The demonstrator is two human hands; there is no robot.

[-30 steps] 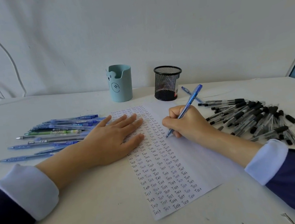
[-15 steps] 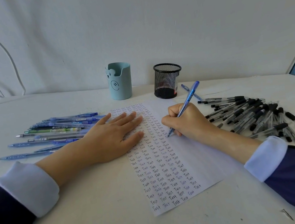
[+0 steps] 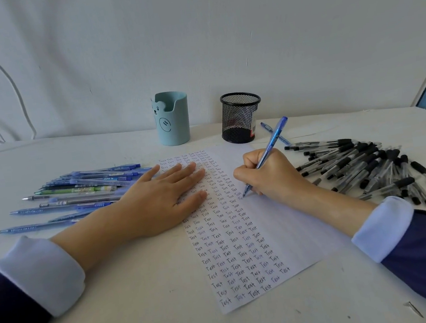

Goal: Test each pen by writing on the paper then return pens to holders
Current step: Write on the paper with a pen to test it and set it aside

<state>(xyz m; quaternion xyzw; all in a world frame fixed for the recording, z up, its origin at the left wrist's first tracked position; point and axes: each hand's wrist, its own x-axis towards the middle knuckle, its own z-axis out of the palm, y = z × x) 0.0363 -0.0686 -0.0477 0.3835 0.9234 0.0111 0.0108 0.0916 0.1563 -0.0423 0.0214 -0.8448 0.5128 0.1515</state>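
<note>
A white sheet of paper (image 3: pixel 285 235) covered in columns of the word "Test" lies in the middle of the table. My left hand (image 3: pixel 157 200) rests flat on its left part, fingers spread. My right hand (image 3: pixel 269 173) grips a blue pen (image 3: pixel 271 143) whose tip touches the paper at the right end of the written columns. Behind the paper stand a light blue bear-faced holder (image 3: pixel 173 123) and a black mesh holder (image 3: pixel 240 117). Several blue pens (image 3: pixel 81 193) lie to the left, and a heap of black-capped pens (image 3: pixel 368 166) lies to the right.
One more blue pen (image 3: pixel 274 132) lies behind my right hand, next to the mesh holder. The white table (image 3: pixel 145 317) meets a white wall at the back. A small dark sliver (image 3: pixel 415 309) lies near the table's front right edge.
The view has shifted slightly and my right hand with the blue pen has moved a little while writing. My left hand stays flat on the paper.
</note>
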